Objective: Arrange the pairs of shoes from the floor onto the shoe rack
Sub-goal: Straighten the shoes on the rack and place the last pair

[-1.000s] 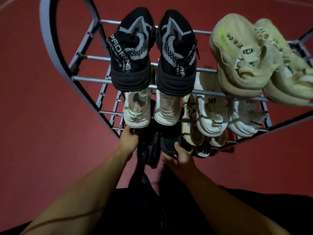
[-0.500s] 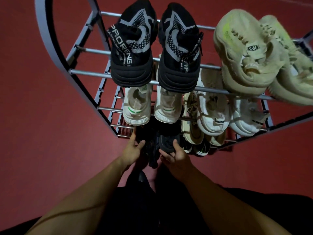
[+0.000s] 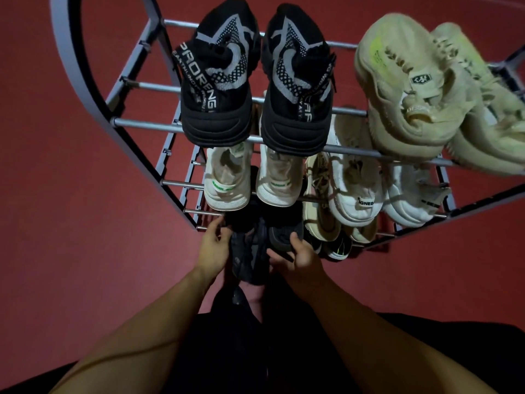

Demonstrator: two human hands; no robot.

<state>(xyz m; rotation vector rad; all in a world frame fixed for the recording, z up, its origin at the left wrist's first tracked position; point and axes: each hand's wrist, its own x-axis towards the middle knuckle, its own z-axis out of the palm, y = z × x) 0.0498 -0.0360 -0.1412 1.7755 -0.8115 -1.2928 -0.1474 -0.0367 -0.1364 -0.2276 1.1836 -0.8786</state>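
Note:
A grey metal shoe rack [image 3: 142, 122] stands before me, seen from above. Its top shelf carries a black-and-grey pair [image 3: 255, 89] and a beige pair [image 3: 426, 95]. White pairs [image 3: 250, 180] [image 3: 358, 183] sit one shelf down. At the rack's lower front edge two dark shoes sit side by side. My left hand [image 3: 211, 247] grips the left dark shoe [image 3: 247, 260], which tilts toward me. My right hand [image 3: 298, 254] holds the heel of the right dark shoe [image 3: 281, 234], thumb on top. Which shelf they rest on is too dark to tell.
Cream shoes [image 3: 321, 220] and black shoes with green marks [image 3: 335, 247] fill the lower shelves to the right of my hands. Red floor [image 3: 71, 251] surrounds the rack. My dark-clothed legs fill the bottom of the view.
My left hand has shifted from the rack's bar onto the left dark shoe. The right hand stays on the other shoe's heel. The camera has moved slightly.

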